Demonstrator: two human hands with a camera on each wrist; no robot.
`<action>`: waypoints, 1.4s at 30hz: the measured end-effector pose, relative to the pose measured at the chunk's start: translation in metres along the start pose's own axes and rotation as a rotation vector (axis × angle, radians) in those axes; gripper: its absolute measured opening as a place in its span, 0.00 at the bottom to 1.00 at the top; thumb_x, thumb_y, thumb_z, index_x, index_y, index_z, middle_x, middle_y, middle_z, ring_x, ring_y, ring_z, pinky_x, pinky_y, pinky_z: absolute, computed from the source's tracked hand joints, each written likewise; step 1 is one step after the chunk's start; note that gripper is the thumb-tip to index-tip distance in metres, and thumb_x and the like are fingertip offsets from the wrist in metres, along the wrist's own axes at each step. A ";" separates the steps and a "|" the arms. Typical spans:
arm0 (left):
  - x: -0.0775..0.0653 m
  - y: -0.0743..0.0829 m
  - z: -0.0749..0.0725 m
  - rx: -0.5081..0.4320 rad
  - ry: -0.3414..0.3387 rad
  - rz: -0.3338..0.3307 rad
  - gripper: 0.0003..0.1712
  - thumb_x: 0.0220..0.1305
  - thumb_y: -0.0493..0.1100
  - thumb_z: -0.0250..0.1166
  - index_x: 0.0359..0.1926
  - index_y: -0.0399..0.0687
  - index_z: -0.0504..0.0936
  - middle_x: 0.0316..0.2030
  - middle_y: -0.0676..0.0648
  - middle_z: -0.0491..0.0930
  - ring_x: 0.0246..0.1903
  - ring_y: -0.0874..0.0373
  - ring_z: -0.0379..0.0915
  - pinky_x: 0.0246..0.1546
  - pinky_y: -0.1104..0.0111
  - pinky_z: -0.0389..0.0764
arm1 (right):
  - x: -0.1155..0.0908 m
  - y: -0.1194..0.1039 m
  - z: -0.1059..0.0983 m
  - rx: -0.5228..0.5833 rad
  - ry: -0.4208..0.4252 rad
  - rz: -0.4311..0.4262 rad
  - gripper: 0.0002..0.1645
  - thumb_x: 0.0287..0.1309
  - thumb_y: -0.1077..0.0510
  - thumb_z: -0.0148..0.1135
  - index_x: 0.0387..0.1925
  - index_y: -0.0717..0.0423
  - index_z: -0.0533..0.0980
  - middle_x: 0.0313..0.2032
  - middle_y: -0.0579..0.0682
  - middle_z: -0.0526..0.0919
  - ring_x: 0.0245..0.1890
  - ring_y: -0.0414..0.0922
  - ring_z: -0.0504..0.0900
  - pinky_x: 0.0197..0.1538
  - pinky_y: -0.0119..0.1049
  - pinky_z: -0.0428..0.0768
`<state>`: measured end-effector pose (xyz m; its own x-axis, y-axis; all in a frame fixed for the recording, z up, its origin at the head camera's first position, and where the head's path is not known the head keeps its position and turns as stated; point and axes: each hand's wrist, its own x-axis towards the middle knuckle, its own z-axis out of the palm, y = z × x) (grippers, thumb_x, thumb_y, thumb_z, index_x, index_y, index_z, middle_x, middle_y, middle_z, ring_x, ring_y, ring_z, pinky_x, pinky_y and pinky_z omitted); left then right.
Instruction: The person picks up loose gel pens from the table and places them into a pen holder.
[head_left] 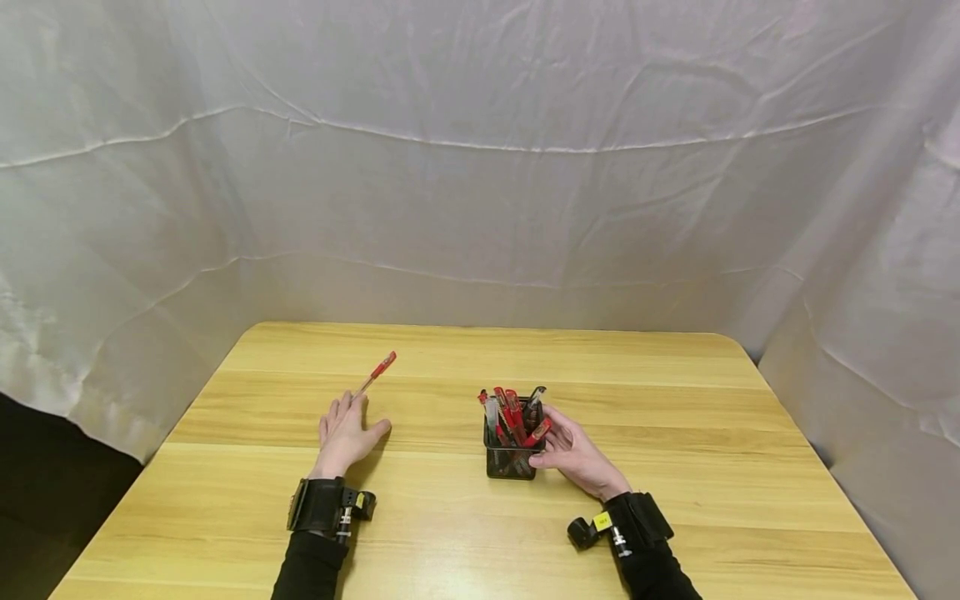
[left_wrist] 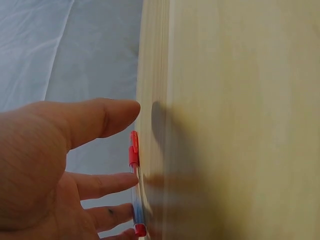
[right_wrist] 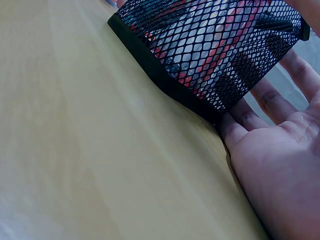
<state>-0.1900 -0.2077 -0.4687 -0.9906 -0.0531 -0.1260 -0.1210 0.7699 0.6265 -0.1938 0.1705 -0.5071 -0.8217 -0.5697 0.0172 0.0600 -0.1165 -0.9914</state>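
A red-capped pen (head_left: 383, 367) with a clear barrel lies on the left part of the table, pointing away to the right. My left hand (head_left: 346, 437) is over its near end, thumb spread wide. In the left wrist view the fingertips reach the pen (left_wrist: 133, 156), and the thumb stays apart from it. A black mesh pen holder (head_left: 512, 463) stands upright near the middle, filled with several red and dark pens (head_left: 512, 412). My right hand (head_left: 581, 460) holds its right side, thumb at the front. In the right wrist view, the fingers pass behind the mesh (right_wrist: 200, 50).
The wooden table (head_left: 712, 417) has rounded far corners. Pale grey cloth (head_left: 480, 208) hangs behind it and along both sides. A dark area (head_left: 60, 492) lies beyond the table's left edge. Each wrist wears a black strap with a small camera.
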 end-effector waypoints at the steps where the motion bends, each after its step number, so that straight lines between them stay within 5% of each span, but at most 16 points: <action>1: 0.000 0.000 0.000 0.008 -0.001 0.001 0.42 0.69 0.49 0.59 0.74 0.29 0.56 0.76 0.24 0.42 0.76 0.26 0.31 0.74 0.32 0.32 | 0.000 0.000 0.000 -0.004 0.001 -0.001 0.64 0.54 0.65 0.71 0.77 0.70 0.36 0.79 0.67 0.34 0.79 0.59 0.34 0.73 0.21 0.56; 9: -0.001 0.002 -0.001 0.061 0.051 0.040 0.35 0.70 0.48 0.59 0.65 0.22 0.67 0.73 0.24 0.55 0.74 0.26 0.47 0.75 0.35 0.47 | -0.001 -0.002 0.000 -0.012 0.002 0.017 0.67 0.55 0.65 0.71 0.76 0.72 0.31 0.78 0.68 0.29 0.79 0.63 0.27 0.77 0.54 0.31; 14: -0.001 0.002 -0.003 -0.015 0.087 0.041 0.26 0.70 0.43 0.58 0.55 0.21 0.77 0.67 0.22 0.64 0.68 0.25 0.59 0.70 0.38 0.64 | -0.001 -0.002 0.000 -0.012 0.006 0.029 0.66 0.54 0.66 0.70 0.77 0.71 0.32 0.79 0.67 0.30 0.79 0.61 0.29 0.77 0.52 0.33; 18: -0.003 0.002 -0.007 -0.095 0.083 -0.012 0.21 0.71 0.42 0.57 0.51 0.26 0.81 0.54 0.26 0.78 0.50 0.33 0.76 0.48 0.51 0.82 | 0.000 0.000 -0.001 -0.015 0.007 0.022 0.66 0.54 0.65 0.71 0.77 0.71 0.34 0.79 0.66 0.32 0.79 0.61 0.31 0.77 0.50 0.35; 23: -0.007 0.004 -0.014 -0.115 0.097 -0.074 0.20 0.71 0.42 0.57 0.49 0.26 0.82 0.34 0.35 0.85 0.29 0.51 0.78 0.25 0.68 0.74 | 0.000 0.001 -0.002 -0.014 0.005 0.014 0.66 0.54 0.64 0.71 0.77 0.71 0.34 0.79 0.66 0.32 0.79 0.61 0.30 0.77 0.52 0.33; 33: -0.016 0.002 -0.027 -0.022 0.128 -0.095 0.11 0.55 0.39 0.68 0.21 0.35 0.86 0.15 0.45 0.80 0.18 0.56 0.69 0.18 0.70 0.65 | -0.001 -0.002 0.000 -0.012 0.011 0.024 0.65 0.54 0.65 0.71 0.77 0.71 0.34 0.79 0.67 0.31 0.79 0.62 0.29 0.78 0.54 0.32; 37: -0.017 0.003 -0.027 -0.044 0.085 -0.115 0.10 0.55 0.40 0.71 0.22 0.38 0.87 0.15 0.46 0.80 0.17 0.56 0.70 0.17 0.69 0.66 | -0.001 -0.003 0.000 -0.009 0.011 0.032 0.66 0.54 0.66 0.70 0.77 0.71 0.32 0.79 0.66 0.29 0.79 0.61 0.28 0.78 0.55 0.31; 42: -0.016 0.004 -0.024 -0.056 0.077 -0.089 0.12 0.57 0.43 0.72 0.33 0.37 0.85 0.27 0.42 0.84 0.24 0.54 0.75 0.21 0.68 0.71 | -0.001 -0.001 0.000 -0.005 0.011 0.036 0.66 0.55 0.66 0.70 0.77 0.71 0.31 0.79 0.67 0.29 0.79 0.62 0.28 0.78 0.56 0.30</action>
<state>-0.1762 -0.2185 -0.4459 -0.9774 -0.1704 -0.1248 -0.2101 0.7236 0.6574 -0.1935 0.1713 -0.5057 -0.8251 -0.5647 -0.0200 0.0871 -0.0921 -0.9919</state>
